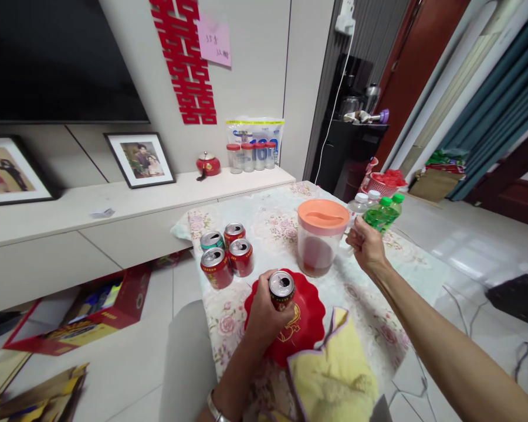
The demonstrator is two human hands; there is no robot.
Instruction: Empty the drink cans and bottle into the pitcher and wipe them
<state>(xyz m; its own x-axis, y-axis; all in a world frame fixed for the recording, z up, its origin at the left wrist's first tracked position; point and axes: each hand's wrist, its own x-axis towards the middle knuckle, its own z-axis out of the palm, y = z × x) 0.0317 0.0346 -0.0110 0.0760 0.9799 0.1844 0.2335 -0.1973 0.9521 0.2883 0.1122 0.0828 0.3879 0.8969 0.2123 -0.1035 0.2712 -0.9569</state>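
Observation:
My left hand is wrapped round an opened soda can, held upright over a red scalloped plate. On the right, my right hand is closed round the handle of a clear pitcher. The pitcher has an orange lid and some reddish-brown liquid at its bottom; it appears to stand on the table. Several opened cans, among them a red can and a teal can, stand grouped at the left. A yellow cloth lies at the near edge, by the plate.
Behind the pitcher stand several bottles, including a green bottle. A flowered cloth covers the table. The white cabinet beyond holds jars, a red pot and photo frames. A red box sits on the floor.

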